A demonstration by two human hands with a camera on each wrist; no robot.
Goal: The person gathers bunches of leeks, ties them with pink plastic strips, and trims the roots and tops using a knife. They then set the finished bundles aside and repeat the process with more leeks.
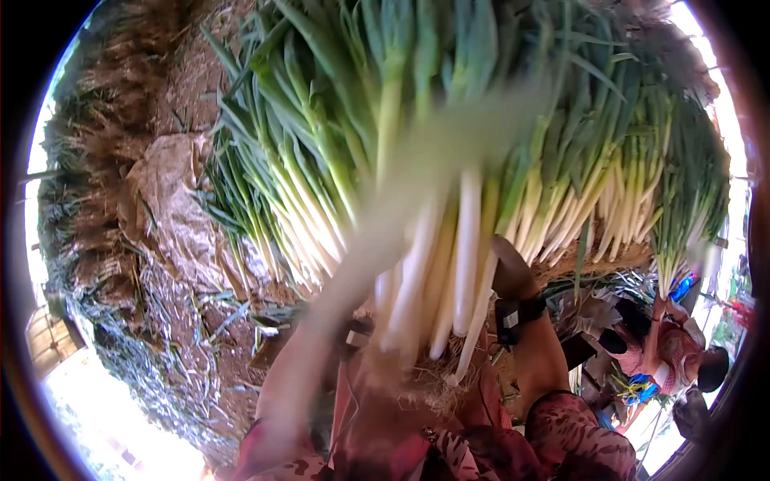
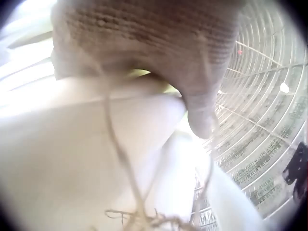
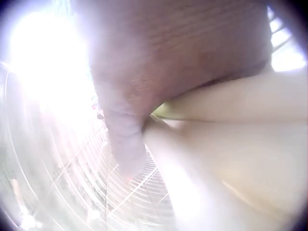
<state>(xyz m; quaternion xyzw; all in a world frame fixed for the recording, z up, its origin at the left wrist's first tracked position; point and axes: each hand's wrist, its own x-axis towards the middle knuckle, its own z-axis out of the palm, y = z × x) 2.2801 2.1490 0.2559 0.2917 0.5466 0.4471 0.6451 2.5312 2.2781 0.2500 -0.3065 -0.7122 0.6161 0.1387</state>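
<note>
Several long white-stemmed green onions (image 1: pixel 468 248) hang between the two hands in the head view, their stringy roots (image 1: pixel 433 377) near the person's lap. The right hand (image 1: pixel 513 271) grips the bundle from its right side; in the right wrist view that hand (image 3: pixel 178 57) has its thumb over the pale stems (image 3: pixel 240 144). From the other side the left hand (image 2: pixel 149 43) curls round the stems (image 2: pixel 96 144) in the left wrist view, with thin roots dangling in front. A blurred pale leaf or stem crosses over the left forearm in the head view, hiding the left hand there.
A long pile of green onions (image 1: pixel 313 128) lies ahead, reaching far right. Brown sheeting (image 1: pixel 172 192) and scattered leaf scraps (image 1: pixel 216 321) cover ground at left. Another person (image 1: pixel 678 353) in a pink patterned top is at right, holding onions.
</note>
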